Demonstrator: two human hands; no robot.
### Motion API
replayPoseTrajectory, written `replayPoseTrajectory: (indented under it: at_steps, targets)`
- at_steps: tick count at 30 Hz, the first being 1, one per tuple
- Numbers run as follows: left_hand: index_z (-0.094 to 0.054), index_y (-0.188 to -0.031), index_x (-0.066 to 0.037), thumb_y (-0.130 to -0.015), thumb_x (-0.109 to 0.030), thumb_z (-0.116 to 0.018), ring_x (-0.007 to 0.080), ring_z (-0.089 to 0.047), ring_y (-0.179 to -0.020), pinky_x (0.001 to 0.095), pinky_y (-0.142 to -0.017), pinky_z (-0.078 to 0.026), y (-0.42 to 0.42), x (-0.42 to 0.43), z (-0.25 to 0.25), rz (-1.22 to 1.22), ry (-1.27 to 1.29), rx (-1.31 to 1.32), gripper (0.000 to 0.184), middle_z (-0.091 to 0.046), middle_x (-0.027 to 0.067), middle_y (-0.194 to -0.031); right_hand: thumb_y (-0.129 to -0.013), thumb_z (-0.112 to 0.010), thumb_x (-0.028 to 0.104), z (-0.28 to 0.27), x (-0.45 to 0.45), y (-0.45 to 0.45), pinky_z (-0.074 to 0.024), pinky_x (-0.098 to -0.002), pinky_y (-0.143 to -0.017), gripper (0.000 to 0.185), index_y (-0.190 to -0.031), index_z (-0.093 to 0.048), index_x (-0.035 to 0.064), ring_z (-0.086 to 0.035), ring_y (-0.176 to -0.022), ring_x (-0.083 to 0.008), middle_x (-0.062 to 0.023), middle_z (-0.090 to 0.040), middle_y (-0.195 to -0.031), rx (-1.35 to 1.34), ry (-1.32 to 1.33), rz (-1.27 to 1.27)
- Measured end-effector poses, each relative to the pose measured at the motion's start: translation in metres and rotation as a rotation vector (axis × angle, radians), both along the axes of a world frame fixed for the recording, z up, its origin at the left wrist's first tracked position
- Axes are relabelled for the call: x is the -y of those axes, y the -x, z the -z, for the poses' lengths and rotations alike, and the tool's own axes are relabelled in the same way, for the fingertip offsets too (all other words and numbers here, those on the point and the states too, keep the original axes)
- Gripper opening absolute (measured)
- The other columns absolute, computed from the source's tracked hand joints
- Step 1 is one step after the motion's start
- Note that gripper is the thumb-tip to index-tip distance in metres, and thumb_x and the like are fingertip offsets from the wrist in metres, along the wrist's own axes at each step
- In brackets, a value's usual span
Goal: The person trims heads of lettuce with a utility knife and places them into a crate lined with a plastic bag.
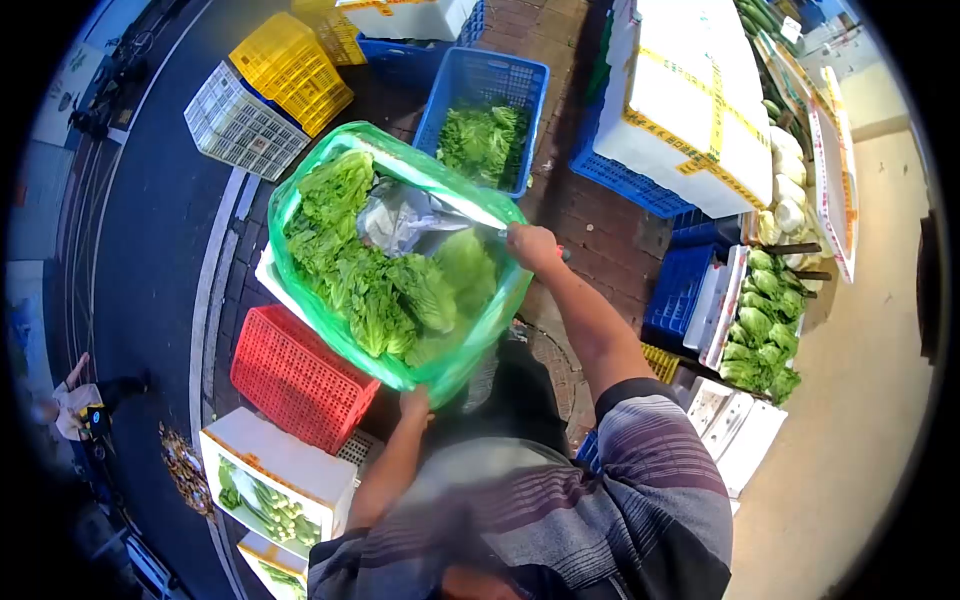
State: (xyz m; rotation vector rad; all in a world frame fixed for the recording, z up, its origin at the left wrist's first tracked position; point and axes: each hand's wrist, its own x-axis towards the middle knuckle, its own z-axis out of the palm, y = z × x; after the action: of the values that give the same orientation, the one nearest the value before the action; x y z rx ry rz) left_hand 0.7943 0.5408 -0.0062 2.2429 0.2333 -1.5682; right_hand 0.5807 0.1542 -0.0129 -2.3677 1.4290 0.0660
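A box lined with a green plastic bag [400,150] stands in front of me, holding leafy lettuce [365,285] and a crumpled silvery-grey sheet [400,218]. My right hand [533,247] is closed at the right edge of the bag, around a handle-like object whose blade-like part points left over the lettuce. Down at the near edge, my left hand [416,404] grips the green plastic, its fingers partly hidden by the bag.
A blue crate [540,110] with greens stands beyond the box. Red crate [300,375] and white foam boxes [270,450] are at left. Foam boxes [690,110] and lettuce trays [765,330] line the right. A person [80,410] is on the road.
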Motion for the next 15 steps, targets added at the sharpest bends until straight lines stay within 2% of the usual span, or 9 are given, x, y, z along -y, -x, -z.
replayPoseTrajectory:
  at_steps: [2, 3, 6, 10, 11, 12, 14, 15]
  targets:
    - [-0.039, -0.144, -0.012, -0.091, -0.03, -0.054, 0.0367, -0.06, -0.11, 0.0555, -0.076, -0.055, 0.003, 0.006, 0.0, -0.061, 0.028, 0.01, 0.059, -0.052, 0.0157, -0.135, -0.085, -0.06, 0.026, -0.001, 0.004, -0.003, -0.0533, -0.0497, -0.063, 0.017, -0.088, -0.063, 0.0093, -0.069, -0.07, -0.0372, -0.0166, -0.069, -0.077, -0.044, 0.011, -0.015]
    - [-0.038, -0.144, -0.012, -0.092, -0.029, -0.052, 0.0369, -0.062, -0.105, 0.0557, -0.074, -0.055, 0.003, 0.008, 0.002, -0.062, -0.002, -0.003, 0.057, -0.053, 0.0163, -0.133, -0.086, -0.058, 0.023, -0.002, 0.004, -0.002, -0.053, -0.0494, -0.058, 0.016, -0.084, -0.062, 0.0076, -0.068, -0.065, -0.0365, -0.0162, -0.069, -0.073, 0.015, 0.038, -0.024]
    - [-0.038, -0.144, -0.013, -0.092, -0.028, -0.051, 0.0369, -0.062, -0.105, 0.056, -0.073, -0.055, 0.003, 0.005, 0.005, -0.069, 0.014, -0.008, 0.056, -0.054, 0.0164, -0.132, -0.085, -0.058, 0.022, -0.004, 0.002, -0.004, -0.0528, -0.0497, -0.058, 0.015, -0.083, -0.062, 0.0078, -0.068, -0.064, -0.0363, -0.0159, -0.069, -0.073, 0.064, 0.047, 0.015]
    - [-0.039, -0.143, -0.013, -0.093, -0.028, -0.057, 0.0366, -0.063, -0.104, 0.0563, -0.075, -0.055, -0.01, -0.001, 0.005, -0.091, 0.017, -0.122, 0.055, -0.055, 0.0146, -0.132, -0.083, -0.058, 0.022, -0.025, 0.001, -0.004, -0.0529, -0.0498, -0.058, 0.014, -0.083, -0.064, 0.0088, -0.069, -0.067, -0.0356, -0.0153, -0.069, -0.074, 0.073, 0.002, 0.038]
    - [-0.041, -0.141, -0.011, -0.096, -0.027, -0.059, 0.0359, -0.065, -0.1, 0.053, -0.078, -0.055, -0.018, -0.003, -0.003, -0.075, 0.056, -0.198, 0.051, -0.056, 0.0159, -0.129, -0.083, -0.059, 0.022, -0.02, 0.003, -0.003, -0.053, -0.0497, -0.059, 0.014, -0.083, -0.065, 0.0089, -0.069, -0.068, -0.0355, -0.0154, -0.069, -0.074, 0.075, 0.011, 0.056]
    - [-0.044, -0.138, -0.007, -0.097, -0.025, -0.06, 0.0351, -0.066, -0.096, 0.05, -0.08, -0.056, -0.039, -0.008, 0.006, -0.007, -0.017, -0.366, 0.047, -0.058, 0.0176, -0.125, -0.083, -0.059, 0.021, -0.014, 0.001, -0.003, -0.0531, -0.0496, -0.059, 0.014, -0.083, -0.065, 0.009, -0.069, -0.068, -0.0355, -0.0154, -0.069, -0.074, 0.075, 0.017, 0.074]
    - [-0.046, -0.136, -0.005, -0.096, -0.027, -0.063, 0.035, -0.067, -0.092, 0.0485, -0.082, -0.057, -0.077, -0.023, 0.014, 0.257, 0.141, -0.591, 0.049, -0.059, 0.0179, -0.121, -0.082, -0.059, 0.021, -0.008, -0.002, -0.005, -0.0534, -0.0493, -0.059, 0.014, -0.083, -0.066, 0.0091, -0.07, -0.069, -0.0355, -0.0157, -0.07, -0.075, 0.046, 0.024, 0.1]
    - [-0.046, -0.136, -0.005, -0.096, -0.028, -0.064, 0.0356, -0.066, -0.095, 0.0502, -0.083, -0.057, -0.096, -0.022, 0.018, 0.202, 0.086, -0.606, 0.049, -0.058, 0.0178, -0.122, -0.082, -0.06, 0.021, -0.012, -0.003, -0.007, -0.0536, -0.049, -0.059, 0.014, -0.083, -0.067, 0.0091, -0.07, -0.07, -0.0355, -0.0158, -0.07, -0.075, 0.018, 0.021, 0.11]
